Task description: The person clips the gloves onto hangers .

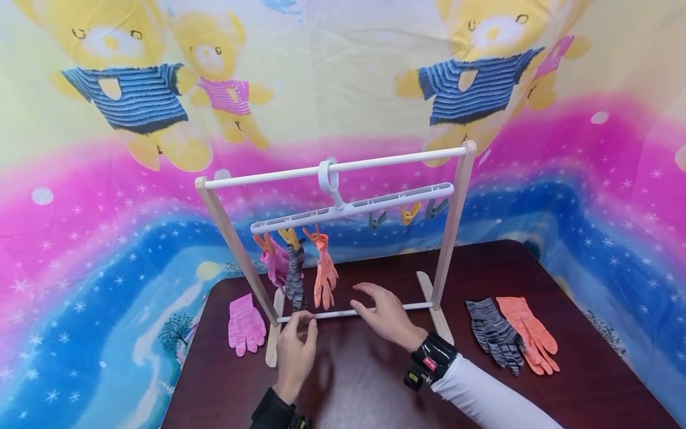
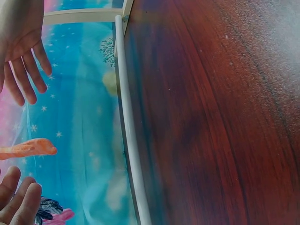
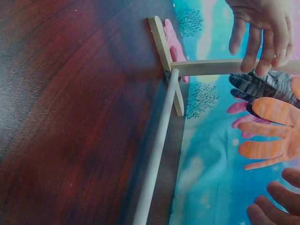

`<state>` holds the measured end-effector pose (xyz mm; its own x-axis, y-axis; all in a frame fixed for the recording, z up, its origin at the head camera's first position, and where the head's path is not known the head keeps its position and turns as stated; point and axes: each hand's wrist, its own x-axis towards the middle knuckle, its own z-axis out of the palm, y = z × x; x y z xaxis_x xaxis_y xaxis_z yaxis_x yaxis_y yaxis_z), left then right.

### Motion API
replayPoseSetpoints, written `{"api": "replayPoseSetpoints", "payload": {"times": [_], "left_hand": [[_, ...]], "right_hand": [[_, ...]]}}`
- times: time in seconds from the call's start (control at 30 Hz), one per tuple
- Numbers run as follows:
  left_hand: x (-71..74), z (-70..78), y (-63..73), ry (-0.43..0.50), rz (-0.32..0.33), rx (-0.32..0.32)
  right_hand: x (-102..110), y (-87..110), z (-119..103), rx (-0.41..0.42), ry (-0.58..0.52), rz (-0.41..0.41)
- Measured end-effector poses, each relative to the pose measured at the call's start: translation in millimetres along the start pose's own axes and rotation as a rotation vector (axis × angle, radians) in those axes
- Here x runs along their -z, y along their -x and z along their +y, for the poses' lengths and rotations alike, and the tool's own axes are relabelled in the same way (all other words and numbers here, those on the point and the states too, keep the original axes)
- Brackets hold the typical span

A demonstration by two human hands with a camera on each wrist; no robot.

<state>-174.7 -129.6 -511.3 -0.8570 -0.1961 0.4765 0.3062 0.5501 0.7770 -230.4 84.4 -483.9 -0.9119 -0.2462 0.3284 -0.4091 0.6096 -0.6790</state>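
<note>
Orange glove hanging, pink glove partly hidden, seemingly behind grey glove

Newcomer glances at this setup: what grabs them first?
Probably the big yellow bears on the backdrop behind the table. Next, the pink glove, gray glove and orange glove clipped along the left half of the white hanger on the rack. Lower down, the left hand and right hand hover empty.

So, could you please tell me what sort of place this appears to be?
Probably a staged indoor tabletop setup: a rack with a clip hanger stands on a dark table before a bear-print backdrop.
</note>
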Motion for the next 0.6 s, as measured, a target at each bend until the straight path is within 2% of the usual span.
{"api": "replayPoseSetpoints", "payload": {"times": [0.2, 0.6], "left_hand": [[0.3, 0.1, 3.9, -0.018, -0.038, 0.031], [-6.9, -2.3, 10.5, -0.074, -0.108, 0.025]], "right_hand": [[-3, 6.2, 5, 0.009, 0.017, -0.003], [-7, 15.6, 13, 0.003, 0.033, -0.029]]}}
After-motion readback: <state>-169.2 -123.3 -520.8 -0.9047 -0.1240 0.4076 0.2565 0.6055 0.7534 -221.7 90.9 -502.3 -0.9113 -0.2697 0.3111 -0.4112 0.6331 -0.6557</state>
